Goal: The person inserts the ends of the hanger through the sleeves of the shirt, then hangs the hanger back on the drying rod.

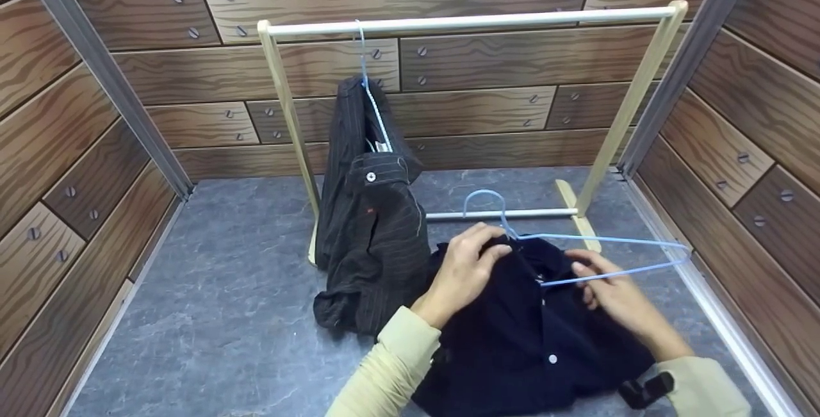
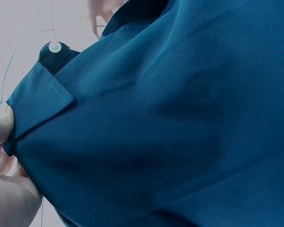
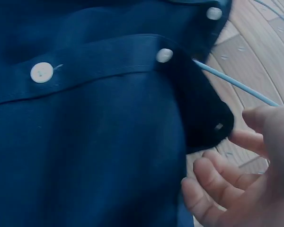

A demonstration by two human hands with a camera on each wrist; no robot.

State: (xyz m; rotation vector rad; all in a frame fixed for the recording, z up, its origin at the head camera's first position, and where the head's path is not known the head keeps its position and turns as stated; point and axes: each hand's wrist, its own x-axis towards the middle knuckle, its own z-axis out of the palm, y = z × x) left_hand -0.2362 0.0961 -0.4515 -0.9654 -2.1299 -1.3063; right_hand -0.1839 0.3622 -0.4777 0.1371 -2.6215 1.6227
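Note:
A dark navy shirt (image 1: pixel 506 340) with white buttons lies on the grey floor in the head view. At its neck my left hand (image 1: pixel 464 269) pinches the collar (image 2: pixel 40 101), thumb on the outer side. One side of a light blue hanger (image 1: pixel 605 237) is inside the shirt. Its hook rises above the collar, and its other end sticks out to the right. My right hand (image 1: pixel 608 289) is beside the collar's right side, under the protruding hanger end. In the right wrist view its fingers (image 3: pixel 208 172) are loosely bent near the collar edge, holding nothing.
Behind the shirt stands a clothes rack with a white top bar (image 1: pixel 474 22) and wooden legs. Dark pinstriped clothing (image 1: pixel 378 231) hangs from its left part on another blue hanger (image 1: pixel 364 52), draping to the floor. Wood-patterned walls (image 1: pixel 737 154) enclose the back and sides.

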